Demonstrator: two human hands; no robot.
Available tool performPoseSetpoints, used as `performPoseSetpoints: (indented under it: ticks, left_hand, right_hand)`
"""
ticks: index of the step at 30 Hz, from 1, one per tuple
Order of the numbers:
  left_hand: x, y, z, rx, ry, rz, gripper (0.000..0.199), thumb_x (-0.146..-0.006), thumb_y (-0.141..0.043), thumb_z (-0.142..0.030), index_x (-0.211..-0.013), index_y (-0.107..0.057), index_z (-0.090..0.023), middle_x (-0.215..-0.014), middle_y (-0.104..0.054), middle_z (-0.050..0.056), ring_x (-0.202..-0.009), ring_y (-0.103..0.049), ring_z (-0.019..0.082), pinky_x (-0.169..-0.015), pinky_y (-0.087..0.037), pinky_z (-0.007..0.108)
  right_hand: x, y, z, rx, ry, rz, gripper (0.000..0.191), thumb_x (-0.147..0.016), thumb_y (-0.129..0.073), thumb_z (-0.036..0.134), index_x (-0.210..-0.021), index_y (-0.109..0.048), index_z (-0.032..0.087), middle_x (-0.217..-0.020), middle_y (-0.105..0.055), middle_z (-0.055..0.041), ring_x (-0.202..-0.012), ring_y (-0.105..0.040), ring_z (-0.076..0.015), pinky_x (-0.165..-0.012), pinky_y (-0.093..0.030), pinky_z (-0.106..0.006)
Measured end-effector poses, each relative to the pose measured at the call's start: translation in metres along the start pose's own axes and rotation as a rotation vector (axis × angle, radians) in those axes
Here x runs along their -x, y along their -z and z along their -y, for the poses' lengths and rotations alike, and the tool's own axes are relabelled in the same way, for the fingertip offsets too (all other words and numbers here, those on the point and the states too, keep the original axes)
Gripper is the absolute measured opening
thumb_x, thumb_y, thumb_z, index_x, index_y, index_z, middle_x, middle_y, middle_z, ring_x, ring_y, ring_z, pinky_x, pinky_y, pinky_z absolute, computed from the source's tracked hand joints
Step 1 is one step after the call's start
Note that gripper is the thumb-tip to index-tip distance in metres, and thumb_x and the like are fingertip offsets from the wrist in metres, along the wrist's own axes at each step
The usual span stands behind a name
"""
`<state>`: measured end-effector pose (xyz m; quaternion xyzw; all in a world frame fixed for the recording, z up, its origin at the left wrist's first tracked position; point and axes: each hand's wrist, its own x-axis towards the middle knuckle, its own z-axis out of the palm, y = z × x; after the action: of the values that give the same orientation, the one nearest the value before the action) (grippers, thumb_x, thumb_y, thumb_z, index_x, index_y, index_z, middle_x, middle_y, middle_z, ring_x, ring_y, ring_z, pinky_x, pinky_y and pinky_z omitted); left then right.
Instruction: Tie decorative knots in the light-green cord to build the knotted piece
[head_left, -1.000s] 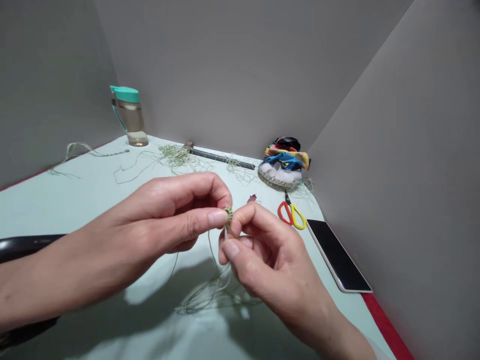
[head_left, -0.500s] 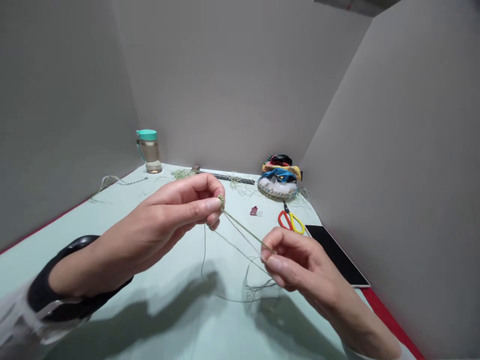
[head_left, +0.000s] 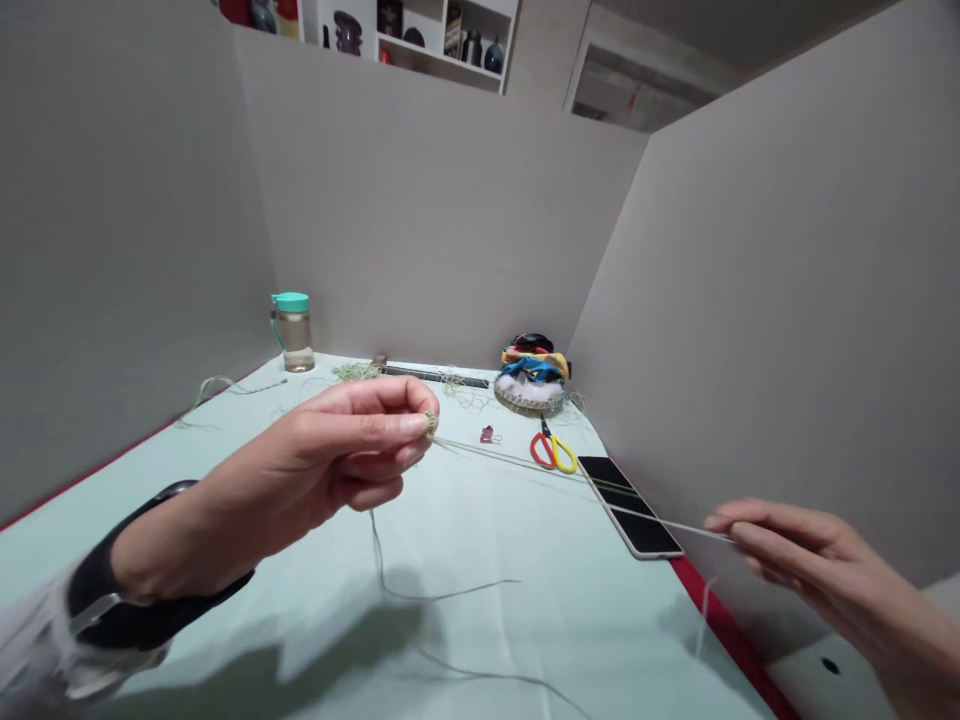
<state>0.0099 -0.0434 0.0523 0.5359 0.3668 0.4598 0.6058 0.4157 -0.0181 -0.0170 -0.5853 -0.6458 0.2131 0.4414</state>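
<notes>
Near the middle of the view, my left hand (head_left: 352, 440) pinches a small green knotted piece (head_left: 430, 424) between thumb and fingertips. Thin pale green cords (head_left: 517, 460) run from it toward the right. At the right side my right hand (head_left: 817, 560) is closed on the cords, which are stretched between the two hands and pass above the dark tablet. Below my left hand a loose grey-green cord (head_left: 382, 570) hangs down and curves to the right. Another strand (head_left: 487, 676) shows lower on the pale cloth.
A bottle with a teal lid (head_left: 292, 330) stands at the back left. Red and yellow scissors (head_left: 553, 450), a dark red clip (head_left: 487, 434), a black-screened tablet (head_left: 634, 510) and a pile of coloured cloth (head_left: 534, 370) lie toward the back right. Thread scraps (head_left: 465, 388) lie at the back.
My right hand has moved far to the right, drawing the cords out long and straight. My left hand still pinches the knotted piece. The view has tilted up, showing shelves above the partition.
</notes>
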Motion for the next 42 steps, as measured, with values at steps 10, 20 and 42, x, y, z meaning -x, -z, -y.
performPoseSetpoints:
  ticks: [10, 20, 42]
  left_hand:
    - [0.002, -0.003, 0.004, -0.104, 0.054, 0.142, 0.024, -0.084, -0.082, -0.042, -0.080, -0.068, -0.023, -0.065, -0.029, -0.005, -0.054, -0.018, 0.008, -0.045, -0.020, 0.019]
    - [-0.008, 0.006, 0.020, -0.348, -0.034, 0.146, 0.023, -0.096, -0.073, -0.045, -0.083, -0.074, -0.025, -0.067, -0.048, -0.005, -0.059, -0.036, 0.008, -0.052, -0.035, 0.014]
    - [-0.020, 0.025, 0.052, -0.394, 0.068, 0.031, 0.028, -0.098, -0.066, -0.050, -0.085, -0.078, -0.028, -0.066, -0.052, -0.005, -0.059, -0.041, 0.007, -0.053, -0.039, 0.008]
  right_hand:
    - [0.002, -0.061, 0.063, 0.067, 0.225, 0.170, 0.032, -0.097, -0.066, 0.054, -0.099, -0.082, 0.026, -0.103, -0.082, -0.0094, -0.094, -0.075, -0.0284, -0.091, -0.058, -0.043]
    - [0.013, -0.133, 0.149, -0.369, 0.494, 0.368, 0.016, -0.098, -0.070, 0.020, -0.083, -0.065, 0.019, -0.077, -0.065, 0.0072, -0.071, -0.059, -0.0067, -0.071, -0.047, -0.020]
    - [-0.007, -0.175, 0.125, -0.629, 0.164, 0.435, 0.020, -0.095, -0.065, 0.017, -0.076, -0.058, 0.020, -0.070, -0.055, 0.0082, -0.065, -0.048, -0.0064, -0.066, -0.046, -0.022]
